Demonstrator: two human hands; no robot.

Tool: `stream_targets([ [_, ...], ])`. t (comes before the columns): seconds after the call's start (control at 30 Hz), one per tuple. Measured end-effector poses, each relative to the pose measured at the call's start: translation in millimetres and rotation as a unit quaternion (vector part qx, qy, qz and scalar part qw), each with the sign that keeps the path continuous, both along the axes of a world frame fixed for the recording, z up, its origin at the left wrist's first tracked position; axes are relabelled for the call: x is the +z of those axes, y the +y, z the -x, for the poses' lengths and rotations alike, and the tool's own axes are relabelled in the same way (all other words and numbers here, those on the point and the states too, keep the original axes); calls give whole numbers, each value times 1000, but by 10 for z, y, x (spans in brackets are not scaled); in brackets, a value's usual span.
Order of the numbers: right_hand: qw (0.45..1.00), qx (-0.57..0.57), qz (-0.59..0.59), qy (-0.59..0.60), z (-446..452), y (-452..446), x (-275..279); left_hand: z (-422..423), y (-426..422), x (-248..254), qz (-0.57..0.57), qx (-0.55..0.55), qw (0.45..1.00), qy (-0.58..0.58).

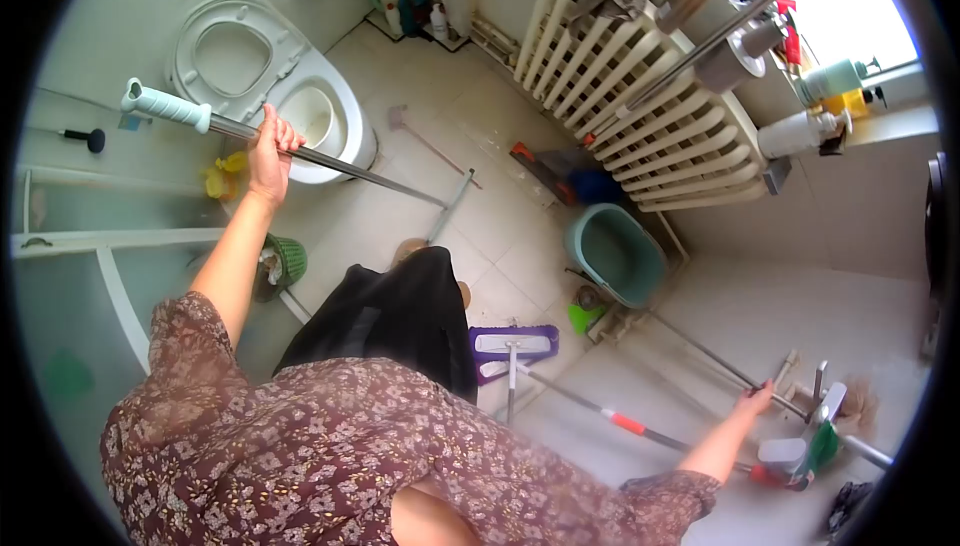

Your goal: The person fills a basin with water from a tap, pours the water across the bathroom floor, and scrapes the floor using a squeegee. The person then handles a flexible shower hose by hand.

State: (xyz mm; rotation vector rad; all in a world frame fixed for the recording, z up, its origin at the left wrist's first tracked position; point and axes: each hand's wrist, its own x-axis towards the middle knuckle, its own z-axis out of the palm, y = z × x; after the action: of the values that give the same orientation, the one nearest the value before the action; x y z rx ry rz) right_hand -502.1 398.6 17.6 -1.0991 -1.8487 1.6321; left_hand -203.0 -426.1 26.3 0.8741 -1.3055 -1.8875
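Observation:
My left hand (268, 154), raised on the left, is wrapped around the metal pole of a floor squeegee (360, 170). The pole has a pale blue grip (165, 104) at its upper end. Its crossbar (452, 208) rests on the floor tiles near my feet. Far to the right, my right hand (757, 401) closes around a thin dark pole (705, 351). That pole slants between the teal bucket and the basin taps; what is on its end I cannot make out. A flat mop with a purple pad (514, 340) lies beside my black skirt.
A toilet (335, 81) with raised lid stands upper left, a green wastebasket (288, 259) below it. A teal bucket (617, 258) stands by the white radiator (650, 96). Bottles (830, 81) line the windowsill. Another pole with a red section (626, 423) leans at lower right.

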Motion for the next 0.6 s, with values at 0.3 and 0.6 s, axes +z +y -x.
stream_targets([
  [0.3,937,167,258,-165,-980,-1171,-1223,-862,-475,288,40,85,994,-59],
  [0.6,878,131,359,-288,-1135,-1736,-1465,-2484,-957,-146,-2,263,960,-97],
])
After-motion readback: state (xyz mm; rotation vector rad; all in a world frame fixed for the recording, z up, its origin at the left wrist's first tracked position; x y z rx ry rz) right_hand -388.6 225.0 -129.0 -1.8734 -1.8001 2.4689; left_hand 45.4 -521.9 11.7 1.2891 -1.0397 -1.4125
